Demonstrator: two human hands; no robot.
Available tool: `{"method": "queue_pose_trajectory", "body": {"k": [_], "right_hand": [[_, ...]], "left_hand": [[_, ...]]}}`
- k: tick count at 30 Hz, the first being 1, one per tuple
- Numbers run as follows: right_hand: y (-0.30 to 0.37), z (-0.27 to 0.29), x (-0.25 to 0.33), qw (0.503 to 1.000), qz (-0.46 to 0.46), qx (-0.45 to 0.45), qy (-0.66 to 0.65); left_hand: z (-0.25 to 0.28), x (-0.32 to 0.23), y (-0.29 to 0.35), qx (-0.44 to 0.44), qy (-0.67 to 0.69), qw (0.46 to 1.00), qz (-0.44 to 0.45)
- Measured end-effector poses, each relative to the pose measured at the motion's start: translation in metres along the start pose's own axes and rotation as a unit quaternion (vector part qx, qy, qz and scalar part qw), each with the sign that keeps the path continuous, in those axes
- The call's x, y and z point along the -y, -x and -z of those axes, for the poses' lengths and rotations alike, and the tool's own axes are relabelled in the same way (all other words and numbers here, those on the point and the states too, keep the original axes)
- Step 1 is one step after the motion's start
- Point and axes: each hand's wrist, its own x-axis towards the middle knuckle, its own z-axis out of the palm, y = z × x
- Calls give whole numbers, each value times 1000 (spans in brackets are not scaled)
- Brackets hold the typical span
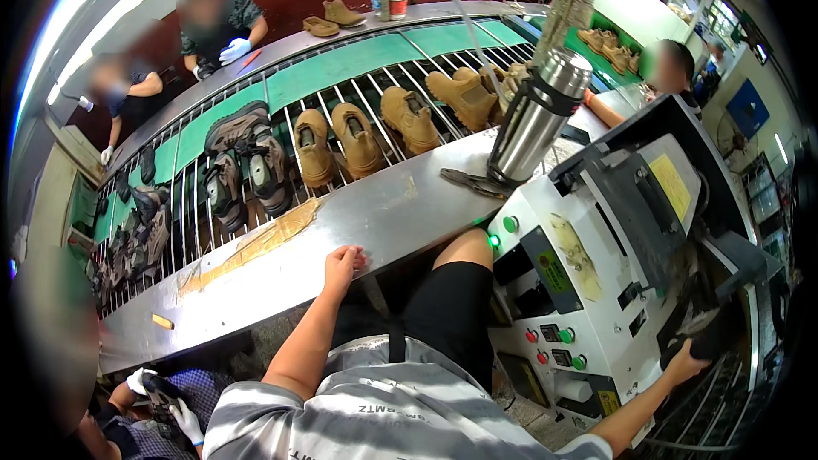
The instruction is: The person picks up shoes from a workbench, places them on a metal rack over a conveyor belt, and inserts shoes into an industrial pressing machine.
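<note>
Over the near edge of the metal ledge point(383, 226), my left hand point(343, 266) is loosely curled into a fist, with nothing visible in it. My right hand point(684, 364) reaches far to the right and grips a dark shoe point(716, 334) at the side of a white machine point(558, 290). The machine partly shades that shoe, so its full shape is unclear. Beyond the ledge, tan shoes point(358, 140) and dark grey-brown shoes point(268, 170) rest on the rods of a conveyor point(336, 85).
A steel thermos point(541, 115) stands on the ledge beside dark pliers point(473, 181). Co-workers sit across the conveyor, at far right point(669, 68) and lower left point(162, 409). More tan shoes point(609, 47) lie on a green belt. A small yellow piece point(163, 321) lies on the ledge.
</note>
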Motion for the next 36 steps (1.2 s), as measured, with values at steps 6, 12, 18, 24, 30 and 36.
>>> {"method": "queue_pose_trajectory", "body": {"k": [6, 12, 18, 24, 30, 36], "right_hand": [[77, 3, -33, 949, 201, -174, -170], [133, 1, 34, 959, 87, -126, -238], [263, -3, 131, 636, -66, 451, -622], [457, 100, 342, 393, 290, 703, -517], [507, 118, 367, 324, 507, 687, -408], [541, 70, 336, 358, 446, 747, -339]], "left_hand": [[-2, 0, -6, 47, -91, 995, -24], [-40, -23, 35, 253, -131, 957, -45], [-95, -72, 96, 506, -3, 859, -74], [-9, -108, 49, 279, 449, 849, 21], [206, -95, 68, -109, 414, 891, -153], [372, -139, 27, -275, 315, 880, -225]]}}
